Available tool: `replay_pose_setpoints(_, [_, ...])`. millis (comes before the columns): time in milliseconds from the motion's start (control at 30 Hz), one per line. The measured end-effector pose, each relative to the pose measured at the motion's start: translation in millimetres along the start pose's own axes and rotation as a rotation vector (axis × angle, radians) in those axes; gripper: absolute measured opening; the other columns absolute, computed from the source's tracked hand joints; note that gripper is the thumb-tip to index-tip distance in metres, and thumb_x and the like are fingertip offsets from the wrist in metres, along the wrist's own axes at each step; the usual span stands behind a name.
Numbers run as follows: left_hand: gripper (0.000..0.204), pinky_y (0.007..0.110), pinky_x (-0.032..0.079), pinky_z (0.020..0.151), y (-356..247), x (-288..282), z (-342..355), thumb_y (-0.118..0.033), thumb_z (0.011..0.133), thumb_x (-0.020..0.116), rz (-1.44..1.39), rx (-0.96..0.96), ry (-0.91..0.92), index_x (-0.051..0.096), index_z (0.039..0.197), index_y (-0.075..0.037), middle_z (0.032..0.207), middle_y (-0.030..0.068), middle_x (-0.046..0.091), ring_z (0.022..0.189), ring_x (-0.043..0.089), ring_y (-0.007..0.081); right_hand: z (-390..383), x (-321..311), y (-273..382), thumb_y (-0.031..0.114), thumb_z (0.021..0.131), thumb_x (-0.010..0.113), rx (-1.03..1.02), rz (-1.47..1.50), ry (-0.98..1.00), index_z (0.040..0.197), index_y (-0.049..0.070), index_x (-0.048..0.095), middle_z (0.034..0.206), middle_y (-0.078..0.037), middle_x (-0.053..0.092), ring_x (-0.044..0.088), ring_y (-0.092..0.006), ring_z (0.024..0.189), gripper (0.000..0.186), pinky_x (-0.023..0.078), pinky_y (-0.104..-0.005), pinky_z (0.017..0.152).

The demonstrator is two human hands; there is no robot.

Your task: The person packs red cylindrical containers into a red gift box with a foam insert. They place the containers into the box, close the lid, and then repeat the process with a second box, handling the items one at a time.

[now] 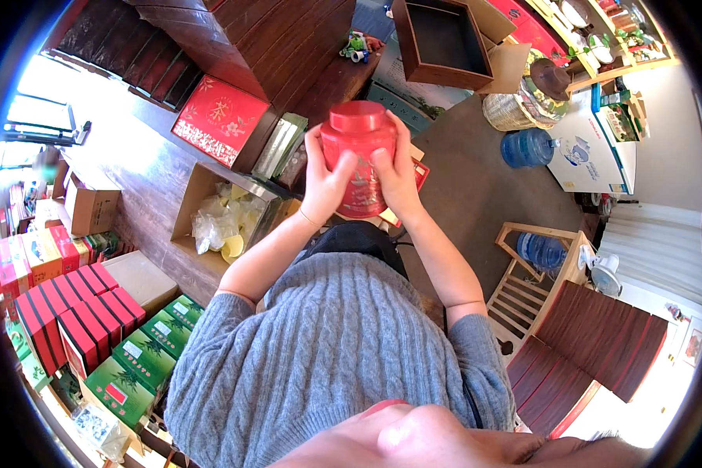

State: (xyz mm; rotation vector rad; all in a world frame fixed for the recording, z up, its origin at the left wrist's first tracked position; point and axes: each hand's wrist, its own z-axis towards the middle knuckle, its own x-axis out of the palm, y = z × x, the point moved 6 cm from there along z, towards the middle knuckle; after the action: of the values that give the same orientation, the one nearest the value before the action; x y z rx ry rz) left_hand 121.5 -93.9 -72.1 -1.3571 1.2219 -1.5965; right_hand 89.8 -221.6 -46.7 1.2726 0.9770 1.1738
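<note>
A red canister point(355, 145) with a round red lid is held upright in front of me by both hands. My left hand point(324, 176) is closed around its left side, thumb on the front. My right hand point(392, 176) grips the right side, its thumb also on the front. A red box edge point(420, 175) shows just right of the canister. Below and left is an open cardboard box point(186, 204) with clear plastic wrappings point(218, 222). A red printed box point(220, 121) lies behind, beside silver-green packets point(277, 144).
An open dark wooden box point(443, 66) sits at the back, a basket point(515, 113) beside it. Blue water jugs point(526, 148) and a wooden rack point(511, 292) stand at right. Stacked red boxes point(78, 312) and green boxes point(132, 366) fill the left. Dark wooden panels point(581, 339) lie lower right.
</note>
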Motion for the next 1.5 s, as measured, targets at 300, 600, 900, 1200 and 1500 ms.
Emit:
replay_pose_setpoints(300, [0.089,0.034,0.030,0.106,-27.4,9.4,-14.4,-0.013,0.080,0.068,0.074,0.041,0.277,0.009,0.146,-0.004,0.139,0.0132,0.034,0.128,0.035,0.0193,-10.3,0.7,3.8,0.026,0.083,0.067,0.077,0.236,-0.091,0.147,0.010,-0.002,0.138,-0.018,0.034,0.048,-0.0221,0.116,0.095,0.042,-0.0344,0.097])
replay_pose_setpoints(600, [0.075,0.029,0.039,0.099,46.0,-19.2,7.7,-0.016,0.087,0.064,-0.107,-0.299,0.188,0.017,0.145,-0.008,0.136,0.0100,0.039,0.118,0.044,0.0162,-21.1,7.9,-54.2,0.020,0.095,0.049,0.124,0.170,-0.089,0.147,0.009,-0.002,0.140,-0.013,0.032,0.044,-0.0180,0.118,0.074,0.039,-0.0302,0.099])
replay_pose_setpoints(900, [0.117,0.038,0.040,0.099,255.3,-56.5,34.1,-0.031,0.060,0.085,0.500,-0.351,0.172,0.006,0.145,-0.009,0.133,0.0206,0.039,0.118,0.048,0.0276,-49.3,-91.2,-273.3,0.038,0.088,0.055,0.610,-0.349,-0.028,0.143,0.000,0.018,0.146,-0.021,0.024,0.035,-0.0310,0.130,0.077,0.029,-0.0348,0.107])
replay_pose_setpoints(1200, [0.113,0.046,0.038,0.098,321.5,-59.3,66.7,-0.039,0.062,0.080,1.276,-0.483,0.240,0.007,0.146,-0.015,0.125,0.0245,0.042,0.115,0.046,0.0396,-78.2,-196.8,-326.1,0.008,0.068,0.070,0.676,-0.869,-0.184,0.135,0.004,0.033,0.135,-0.023,0.035,0.042,-0.0390,0.121,0.077,0.039,-0.0412,0.100])
replay_pose_setpoints(1500, [0.089,0.048,0.014,0.112,324.4,-46.6,35.2,-0.032,0.075,0.070,1.387,-0.237,0.380,0.019,0.144,-0.009,0.145,0.0233,0.024,0.137,0.018,0.0357,-18.6,-225.1,-365.1,-0.003,0.070,0.060,0.409,-1.265,0.221,0.132,0.006,0.037,0.136,-0.012,0.040,0.035,-0.0295,0.128,0.067,0.033,-0.0413,0.104])
